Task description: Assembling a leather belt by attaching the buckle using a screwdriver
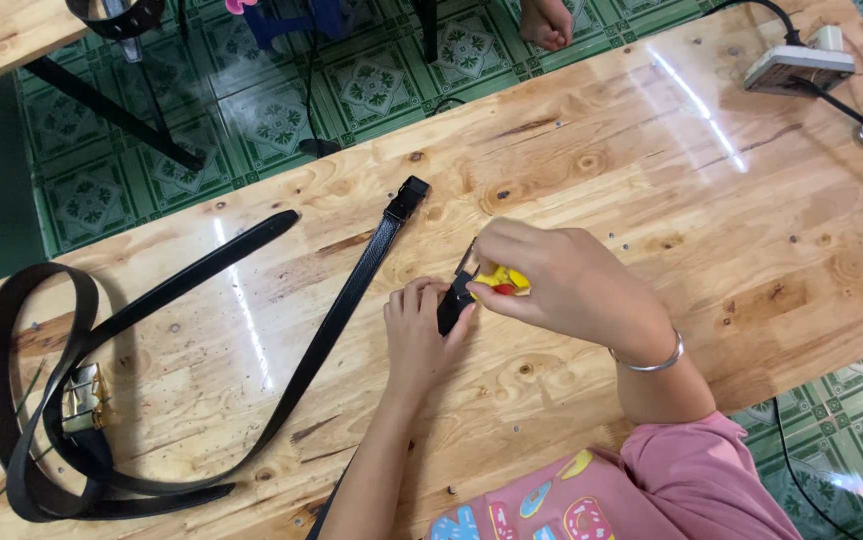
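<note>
My left hand [419, 335] pinches the black end of a belt [451, 305] flat against the wooden table [651, 190]. My right hand [561, 285] is closed on a small tool with a yellow and red handle [506, 281], its metal tip touching the belt end. A long black belt strap [346, 300] runs from a black clasp [407, 198] near the table's middle down to the left.
Another black belt [26, 400] lies looped at the left with a gold buckle [83, 398]. A white power strip [796, 65] with cables sits at the far right corner. Green patterned floor tiles [271, 110] and someone's bare foot [546, 22] show beyond the table.
</note>
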